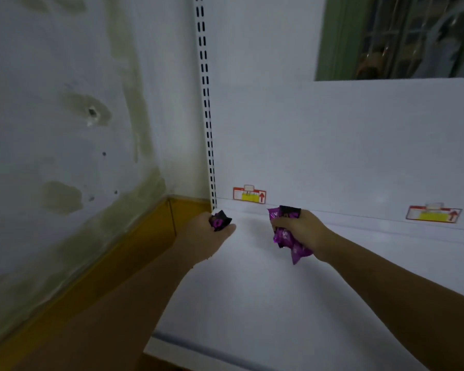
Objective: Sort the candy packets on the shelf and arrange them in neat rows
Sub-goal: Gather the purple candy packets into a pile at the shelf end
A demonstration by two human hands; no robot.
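A white shelf board (pixel 252 295) fills the lower middle of the view. My left hand (pixel 206 231) reaches to its back left corner and pinches one small purple-and-black candy packet (pixel 220 220) just above the board. My right hand (pixel 303 231) hovers near the back middle, gripping a bunch of purple candy packets (pixel 289 239); some stick out above my fingers and others hang below my palm. No loose packets lie on the board.
A white back panel (pixel 332 156) rises behind the shelf with two red-and-yellow stickers (pixel 249 194) (pixel 433 214). A slotted upright (pixel 206 103) stands at the left. A stained wall (pixel 65 129) and yellow-brown floor strip (pixel 134 250) lie left of the shelf.
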